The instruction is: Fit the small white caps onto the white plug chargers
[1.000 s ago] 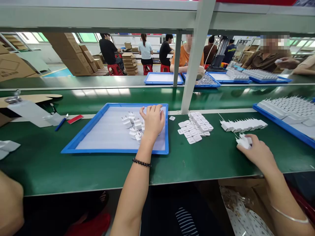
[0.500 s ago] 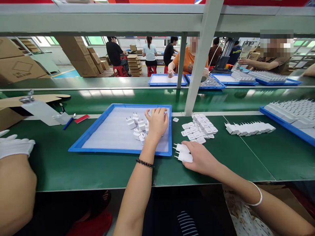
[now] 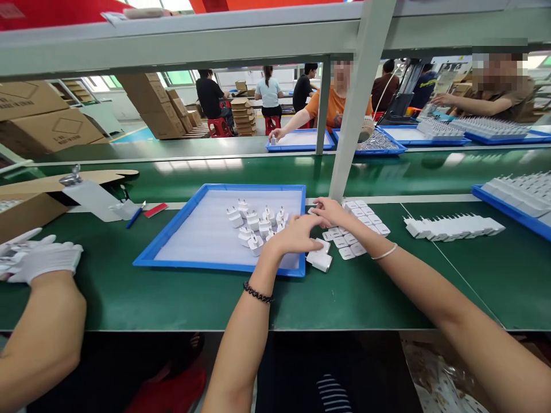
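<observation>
Right hand moved beside caps, grip unclear; left hand spread, beside two chargers.

white plug adapters cluster in the blue-rimmed tray, pins mostly upward; two more adapters lie side by side just right of it, near overlapping small white rounded-square plates.

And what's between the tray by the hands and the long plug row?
In the head view: flat white pieces, two plugs, right hand and forearm, left fingers.
</observation>
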Demonstrator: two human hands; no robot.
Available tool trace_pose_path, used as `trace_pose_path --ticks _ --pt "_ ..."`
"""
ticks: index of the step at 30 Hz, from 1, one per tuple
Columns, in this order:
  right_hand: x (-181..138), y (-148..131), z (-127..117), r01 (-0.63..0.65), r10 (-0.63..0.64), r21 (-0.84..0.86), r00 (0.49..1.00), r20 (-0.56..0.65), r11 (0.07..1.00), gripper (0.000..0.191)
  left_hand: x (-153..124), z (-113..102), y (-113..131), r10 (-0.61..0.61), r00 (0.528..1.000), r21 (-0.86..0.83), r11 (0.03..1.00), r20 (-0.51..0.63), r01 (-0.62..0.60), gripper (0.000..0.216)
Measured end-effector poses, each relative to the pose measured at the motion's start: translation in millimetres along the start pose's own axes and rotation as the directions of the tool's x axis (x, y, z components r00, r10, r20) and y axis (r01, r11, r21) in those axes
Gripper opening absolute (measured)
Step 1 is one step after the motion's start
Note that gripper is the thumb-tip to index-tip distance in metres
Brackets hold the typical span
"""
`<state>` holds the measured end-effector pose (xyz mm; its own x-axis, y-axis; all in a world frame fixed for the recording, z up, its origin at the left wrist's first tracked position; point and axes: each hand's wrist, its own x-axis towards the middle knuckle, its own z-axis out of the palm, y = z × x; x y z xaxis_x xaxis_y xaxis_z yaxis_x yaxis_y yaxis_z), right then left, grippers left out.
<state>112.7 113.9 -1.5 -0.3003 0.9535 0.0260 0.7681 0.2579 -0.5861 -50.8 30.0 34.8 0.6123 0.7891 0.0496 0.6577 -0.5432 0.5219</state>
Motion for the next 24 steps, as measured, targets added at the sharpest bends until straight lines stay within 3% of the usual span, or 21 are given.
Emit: trace_pose_path --ticks 2,5,11,16,19,24 --pt "18 2 14 -0.08 0.08 -0.017 0.997 -0.015 0.997 0.035 -1 0 2 -0.001 0.995 -0.059 0.998 0.102 0.007 0.04" --pt "30 3 32 -0.181 0.179 -0.026 0.983 -0.048 0.983 0.037 2 5 0 -0.068 0.988 -0.042 0.996 0.136 0.075 0.037" --pt "30 10 36 -0.186 0.189 0.131 0.982 -0.011 0.974 0.036 15 20 -7 -0.082 0.962 -0.018 0.996 0.26 0.089 0.034" --pt "7 23 16 -0.144 0.143 0.409 0.989 0.033 0.901 0.032 14 26 -1 -0.098 0.973 0.006 0.995 0.208 0.099 0.033" --pt "-18 30 6 -0.12 0.118 0.577 0.992 0.041 0.808 0.024 15 30 -1 -0.096 0.981 -0.006 0.995 0.171 0.099 0.035" --pt "-56 41 -2 -0.085 0.126 0.759 0.992 0.004 0.645 0.029 21 34 -13 -0.089 0.989 -0.112 0.988 0.122 0.103 0.041"
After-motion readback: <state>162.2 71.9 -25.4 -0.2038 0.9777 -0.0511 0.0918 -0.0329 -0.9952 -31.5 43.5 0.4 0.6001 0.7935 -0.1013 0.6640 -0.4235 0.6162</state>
